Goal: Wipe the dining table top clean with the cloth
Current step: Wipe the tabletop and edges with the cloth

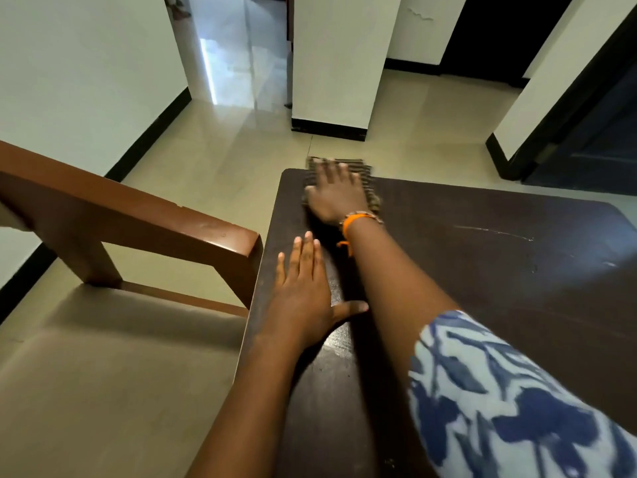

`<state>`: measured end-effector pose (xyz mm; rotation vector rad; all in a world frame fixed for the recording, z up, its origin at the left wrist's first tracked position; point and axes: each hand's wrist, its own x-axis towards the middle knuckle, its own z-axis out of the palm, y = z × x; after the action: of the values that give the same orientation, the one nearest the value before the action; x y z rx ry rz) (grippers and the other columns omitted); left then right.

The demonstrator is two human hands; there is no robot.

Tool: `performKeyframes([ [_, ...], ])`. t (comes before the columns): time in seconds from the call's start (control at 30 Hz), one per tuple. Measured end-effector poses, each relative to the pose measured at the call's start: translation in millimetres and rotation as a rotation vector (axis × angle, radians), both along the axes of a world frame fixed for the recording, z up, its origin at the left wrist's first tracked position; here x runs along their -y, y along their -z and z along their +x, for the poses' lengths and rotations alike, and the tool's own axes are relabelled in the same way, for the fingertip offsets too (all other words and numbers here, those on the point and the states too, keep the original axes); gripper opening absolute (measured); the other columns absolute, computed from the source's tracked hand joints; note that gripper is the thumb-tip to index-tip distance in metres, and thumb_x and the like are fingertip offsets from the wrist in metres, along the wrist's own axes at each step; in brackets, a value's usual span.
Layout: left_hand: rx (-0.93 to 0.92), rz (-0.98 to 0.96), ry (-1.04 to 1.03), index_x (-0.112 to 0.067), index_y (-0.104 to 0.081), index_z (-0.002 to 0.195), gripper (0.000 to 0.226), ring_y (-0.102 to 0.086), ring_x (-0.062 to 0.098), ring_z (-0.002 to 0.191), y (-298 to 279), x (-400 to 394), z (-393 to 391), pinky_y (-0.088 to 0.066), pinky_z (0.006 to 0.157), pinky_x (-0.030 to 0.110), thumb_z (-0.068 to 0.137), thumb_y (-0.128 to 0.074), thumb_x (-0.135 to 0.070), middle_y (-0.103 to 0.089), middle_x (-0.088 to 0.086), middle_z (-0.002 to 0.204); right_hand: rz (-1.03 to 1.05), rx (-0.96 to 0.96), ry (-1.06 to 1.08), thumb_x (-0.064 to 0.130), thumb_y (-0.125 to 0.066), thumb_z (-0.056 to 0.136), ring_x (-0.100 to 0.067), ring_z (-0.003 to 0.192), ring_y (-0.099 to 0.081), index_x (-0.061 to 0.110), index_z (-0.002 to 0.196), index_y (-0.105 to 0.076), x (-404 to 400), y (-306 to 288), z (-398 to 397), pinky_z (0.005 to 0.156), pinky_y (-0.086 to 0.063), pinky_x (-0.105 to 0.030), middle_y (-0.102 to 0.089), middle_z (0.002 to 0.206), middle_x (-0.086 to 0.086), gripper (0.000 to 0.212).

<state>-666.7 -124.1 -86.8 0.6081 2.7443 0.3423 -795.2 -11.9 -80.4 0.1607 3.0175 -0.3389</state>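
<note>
At the table's far corner, mid-wipe.
Right hand (336,193) presses flat, fingers spread, on the striped cloth (365,188) overhanging the dining table (482,288) edge; left hand (303,291) braces flat nearby. Next, probably sweep toward the white streaks (496,234).

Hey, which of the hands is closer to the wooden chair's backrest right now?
Left. The left hand rests flat on the table edge, just right of the chair backrest. The right hand presses the cloth at the table's far corner, farther away.
</note>
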Motion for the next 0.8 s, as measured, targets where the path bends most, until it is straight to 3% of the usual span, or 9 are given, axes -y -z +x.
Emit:
performKeyframes([
  [0.1,-0.003,-0.120,0.085,-0.006,0.016,0.143,0.085,0.022,0.031,0.141,-7,6,1,0.015,0.113,0.041,0.092,-0.039,-0.046,0.021,0.016,0.153,-0.009,0.053,-0.219,0.037,-0.027,0.099,-0.024,0.146,0.007,0.026,0.150,-0.006,59,-2,-10,0.117,0.006,-0.042,0.005,0.159,-0.002,0.057],
  [0.23,-0.023,-0.095,0.091,-0.009,0.012,0.145,0.081,0.020,0.030,0.141,-7,7,3,0.015,0.113,0.039,0.092,-0.037,-0.047,0.015,0.013,0.155,0.023,0.024,-0.312,0.033,-0.031,0.097,-0.021,0.146,0.006,0.023,0.151,-0.008,63,-3,-1,0.117,0.003,-0.040,0.003,0.160,-0.001,0.059],
  [0.43,-0.021,0.068,-0.008,-0.005,0.014,0.144,0.104,0.021,0.019,0.142,-1,5,5,0.014,0.113,0.036,0.080,-0.038,-0.068,0.021,0.009,0.154,-0.015,0.020,-0.206,0.037,-0.022,0.101,-0.019,0.147,0.002,0.020,0.151,-0.003,5,-6,16,0.117,-0.002,-0.037,0.003,0.159,-0.001,0.055],
  [0.6,-0.028,0.082,-0.009,-0.007,0.019,0.143,0.107,0.025,0.018,0.140,1,6,8,0.016,0.111,0.035,0.078,-0.036,-0.072,0.026,0.007,0.153,0.040,0.007,0.056,0.036,-0.024,0.101,-0.021,0.147,-0.003,0.019,0.151,-0.008,-101,-5,47,0.118,-0.007,-0.039,-0.002,0.160,-0.003,0.055],
  [0.73,-0.019,0.064,-0.015,-0.007,0.022,0.142,0.107,0.027,0.019,0.139,3,5,6,0.018,0.109,0.036,0.078,-0.032,-0.074,0.028,0.008,0.152,0.056,0.032,0.319,0.038,-0.024,0.099,-0.023,0.146,0.002,0.020,0.150,-0.011,-137,-7,71,0.117,0.000,-0.044,-0.001,0.160,-0.001,0.056],
  [0.8,-0.028,0.057,-0.012,-0.006,0.022,0.142,0.107,0.027,0.020,0.139,5,5,6,0.017,0.110,0.037,0.078,-0.031,-0.074,0.028,0.009,0.152,0.056,0.018,0.321,0.036,-0.024,0.100,-0.024,0.146,0.006,0.015,0.151,-0.009,-125,-7,66,0.117,0.004,-0.043,0.003,0.160,-0.003,0.057],
])
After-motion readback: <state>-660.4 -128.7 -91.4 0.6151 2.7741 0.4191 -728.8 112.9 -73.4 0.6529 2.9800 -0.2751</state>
